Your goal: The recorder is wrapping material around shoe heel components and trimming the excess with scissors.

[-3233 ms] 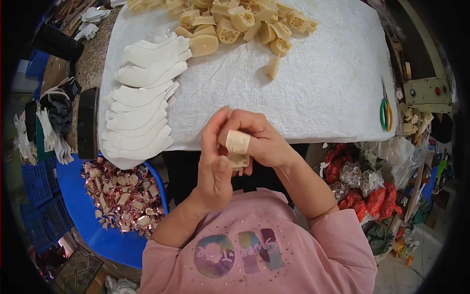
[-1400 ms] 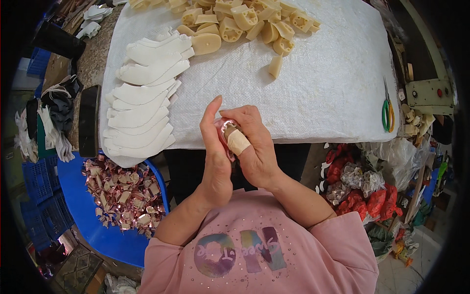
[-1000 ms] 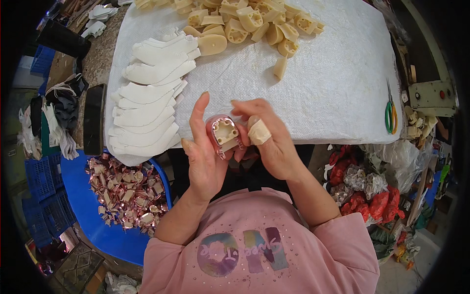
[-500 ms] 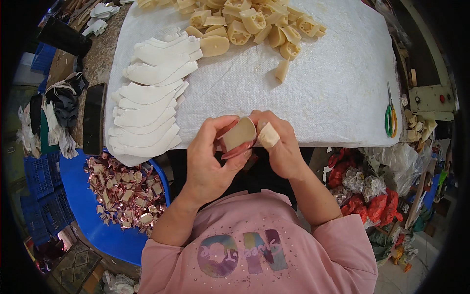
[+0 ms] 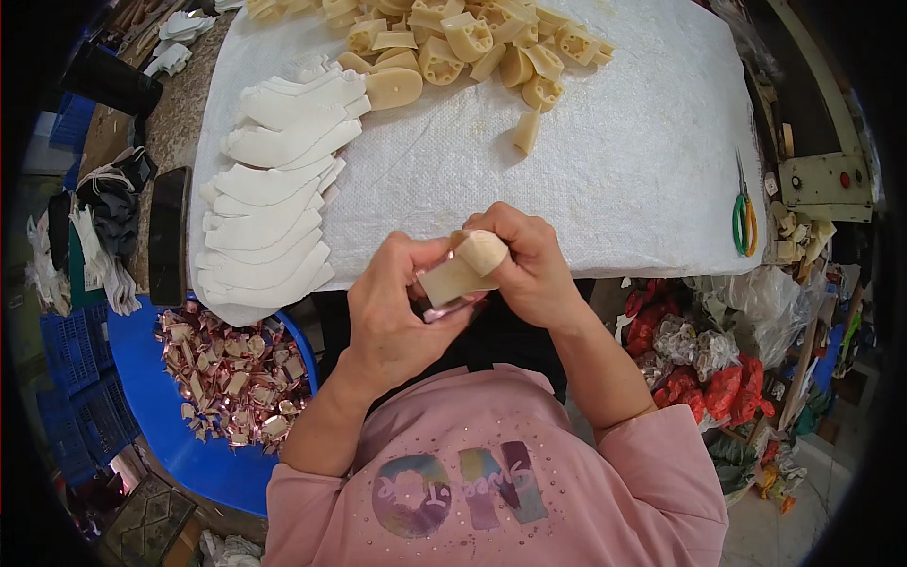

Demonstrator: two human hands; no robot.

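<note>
My left hand [image 5: 385,307] is closed around a beige shoe heel [image 5: 455,283] with shiny pink covering material along its sides. It holds the heel just in front of the table's near edge, pale flat face upward. My right hand [image 5: 537,269] grips the same heel from the other side, and its thumb, wrapped in beige tape [image 5: 483,251], presses on the upper end. The fingers under the heel are partly hidden. Beyond my hands lies a heap of bare beige heels [image 5: 468,40]. Overlapping white curved pieces [image 5: 269,184] are laid out in a row to the left.
A white woven sheet [image 5: 605,180] covers the table. Scissors [image 5: 744,222] lie at its right edge, a dark phone [image 5: 170,231] at its left. Lower left, a blue basin [image 5: 142,397] holds many pink-covered heels [image 5: 236,373]. Red and clear plastic bags [image 5: 723,387] crowd the right side.
My right thumb has moved left onto the heel's upper end, and the heel has tilted in my hands. The whole view has shifted slightly, with the table things appearing further left.
</note>
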